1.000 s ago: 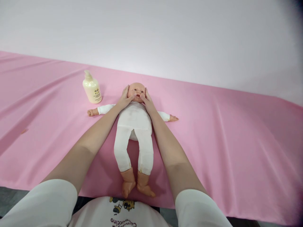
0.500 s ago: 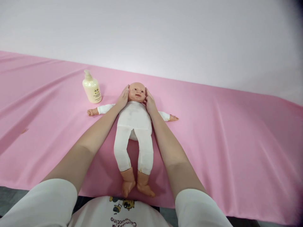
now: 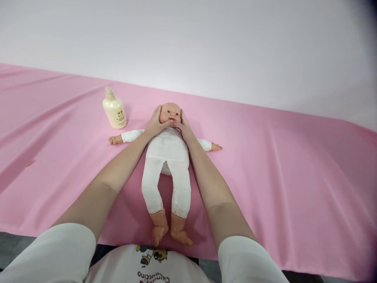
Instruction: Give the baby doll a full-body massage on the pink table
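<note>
A baby doll (image 3: 167,147) with a white cloth body lies on its back, its head away from me and its feet towards me. My left hand (image 3: 155,124) cups the left side of the doll's head, with the thumb laid across the chin. On the other side my right hand (image 3: 185,125) holds the head in the same way, its thumb also at the chin below the mouth. The two thumb tips are close together. Under my palms, the sides of the head and the neck are hidden. The doll's arms stretch out to both sides.
A cream pump bottle (image 3: 114,112) with a small printed label stands left of the doll's head, above its outstretched arm. Everything rests on a pink cloth (image 3: 279,177) with soft folds. Behind it rises a plain white wall (image 3: 188,47).
Both thumbs have moved inward from the sides of the doll's head onto its chin. The palms stay at the sides of the head; doll and bottle have not shifted.
</note>
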### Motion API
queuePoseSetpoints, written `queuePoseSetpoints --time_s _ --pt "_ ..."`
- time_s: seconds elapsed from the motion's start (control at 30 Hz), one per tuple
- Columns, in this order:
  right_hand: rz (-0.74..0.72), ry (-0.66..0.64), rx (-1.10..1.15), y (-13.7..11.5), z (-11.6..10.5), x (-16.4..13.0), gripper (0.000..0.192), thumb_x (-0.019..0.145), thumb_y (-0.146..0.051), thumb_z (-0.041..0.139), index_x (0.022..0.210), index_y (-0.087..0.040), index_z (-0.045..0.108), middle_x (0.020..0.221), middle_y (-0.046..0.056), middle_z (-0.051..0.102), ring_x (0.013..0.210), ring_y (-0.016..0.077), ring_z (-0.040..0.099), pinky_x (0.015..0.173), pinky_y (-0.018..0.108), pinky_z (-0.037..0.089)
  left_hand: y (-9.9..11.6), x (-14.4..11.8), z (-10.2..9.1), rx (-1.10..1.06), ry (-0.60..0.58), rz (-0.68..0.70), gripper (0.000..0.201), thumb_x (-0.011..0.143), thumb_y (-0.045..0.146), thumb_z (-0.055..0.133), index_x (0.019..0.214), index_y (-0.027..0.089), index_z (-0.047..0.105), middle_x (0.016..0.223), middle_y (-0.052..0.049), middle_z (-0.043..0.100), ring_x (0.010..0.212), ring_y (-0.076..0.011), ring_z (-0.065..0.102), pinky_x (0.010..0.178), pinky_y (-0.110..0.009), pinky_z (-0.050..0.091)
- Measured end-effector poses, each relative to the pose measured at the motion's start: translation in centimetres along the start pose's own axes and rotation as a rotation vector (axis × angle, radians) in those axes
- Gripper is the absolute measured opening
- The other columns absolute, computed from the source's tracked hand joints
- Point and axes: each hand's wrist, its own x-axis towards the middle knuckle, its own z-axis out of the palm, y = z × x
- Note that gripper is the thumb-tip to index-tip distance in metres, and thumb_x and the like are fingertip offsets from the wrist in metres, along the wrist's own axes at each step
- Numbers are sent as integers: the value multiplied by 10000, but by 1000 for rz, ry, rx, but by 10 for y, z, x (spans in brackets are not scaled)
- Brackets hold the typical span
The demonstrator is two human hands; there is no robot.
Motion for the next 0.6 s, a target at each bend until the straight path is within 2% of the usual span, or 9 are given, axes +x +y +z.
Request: queuePoseSetpoints --time_s 0.13,0.37,0.6 --pt "84 20 86 -2 3 2 1018 778 -356 552 1629 -290 -1 1683 -26 286 1471 224 463 1238 484 394 -3 1 -1 -56 -24 -39 933 825 518 705 1587 219 258 1687 -129 213 1580 -326 172 1305 -457 160" --pt "67 92 84 5 -1 9 963 745 -333 478 1631 -234 115 1702 -42 219 1519 276 387 1224 523 420 -12 4 0 -141 -30 -84 818 898 570 607 1582 289 259 1706 -61 170 1593 -276 136 1308 -422 158" --pt "67 87 105 11 -5 11 943 746 -309 439 1627 -235 114 1702 -33 229 1500 267 417 1222 542 414 -18 7 3 -178 -25 -80 782 929 566 540 1584 250 254 1704 -76 165 1592 -262 138 1305 -396 166"
